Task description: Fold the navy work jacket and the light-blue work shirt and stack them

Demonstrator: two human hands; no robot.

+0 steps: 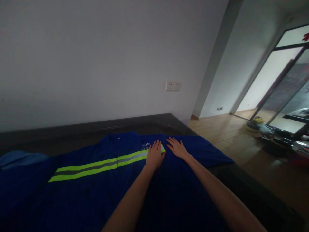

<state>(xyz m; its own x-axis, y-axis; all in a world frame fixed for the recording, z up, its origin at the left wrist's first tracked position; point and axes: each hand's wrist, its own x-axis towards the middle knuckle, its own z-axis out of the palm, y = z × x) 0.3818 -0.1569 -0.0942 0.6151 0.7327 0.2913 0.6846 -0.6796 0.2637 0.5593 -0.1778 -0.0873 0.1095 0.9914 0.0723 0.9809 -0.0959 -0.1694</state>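
Note:
A dark blue work jacket (96, 193) with a yellow-green and grey reflective stripe (101, 166) lies spread flat on a dark table (149, 124). My left hand (154, 156) lies flat on the right end of the stripe, fingers stretched out and together. My right hand (177, 148) rests flat on the jacket just to its right, fingers spread, near the shoulder and sleeve. A small white logo (145, 145) shows on the chest just left of my left hand. Neither hand holds anything.
A white wall with a double socket (173, 86) stands behind the table. A lighter blue cloth (21, 158) lies at the far left. To the right, a wooden floor (231, 135) leads to glass doors (285, 83), with cluttered items (277, 135) on the floor.

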